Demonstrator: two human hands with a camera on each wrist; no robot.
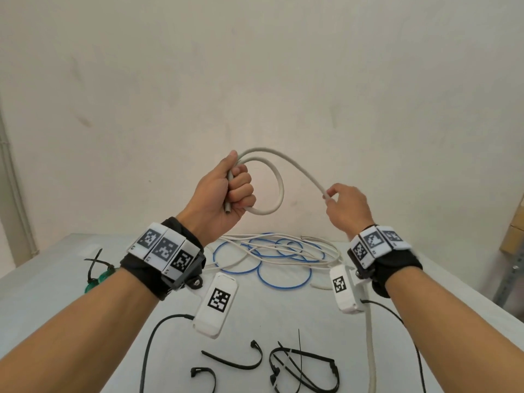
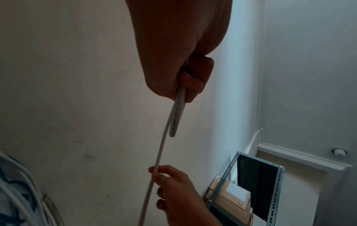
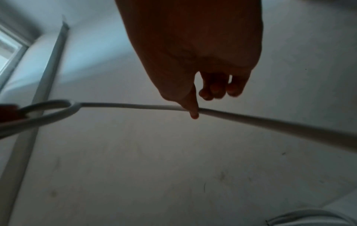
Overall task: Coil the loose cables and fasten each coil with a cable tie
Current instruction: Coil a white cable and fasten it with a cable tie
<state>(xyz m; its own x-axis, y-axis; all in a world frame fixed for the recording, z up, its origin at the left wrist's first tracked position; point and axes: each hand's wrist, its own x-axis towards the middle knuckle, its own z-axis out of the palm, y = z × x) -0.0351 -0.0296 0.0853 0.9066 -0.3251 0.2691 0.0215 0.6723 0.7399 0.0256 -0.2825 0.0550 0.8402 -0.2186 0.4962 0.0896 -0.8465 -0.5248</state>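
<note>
Raised above the table, my left hand grips a thick grey-white cable in a fist, with one loop hanging from it and the cut end poking out below. From the fist the cable arcs right to my right hand, which pinches it between thumb and forefinger. In the left wrist view the cable leaves the left fist and runs down to the right hand. The right wrist view has the cable passing under the pinching finger. Past my right hand it drops along my right forearm to the table.
On the white table a tangle of thin white and blue cables lies at the back. Several black cable ties lie near the front edge, and a green item with a black tie at the left. Metal shelving stands at the right.
</note>
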